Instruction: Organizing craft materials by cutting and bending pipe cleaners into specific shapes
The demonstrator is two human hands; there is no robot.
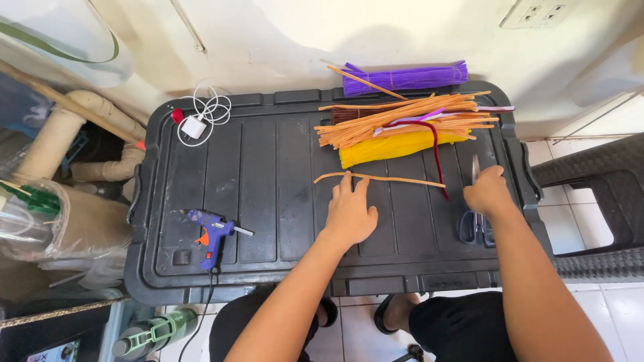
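My left hand lies flat on a black bin lid, its fingertips touching a single orange pipe cleaner stretched across the lid. My right hand rests over a pair of scissors with grey handles; its fingers curl on the blades near the lid's right side. Behind both hands lies a heap of orange pipe cleaners, a yellow bundle, a dark red one and a purple bundle.
A blue glue gun with its cord lies at the lid's front left. A white charger with coiled cable sits at the back left. Pipes stand to the left, a black plastic stool to the right.
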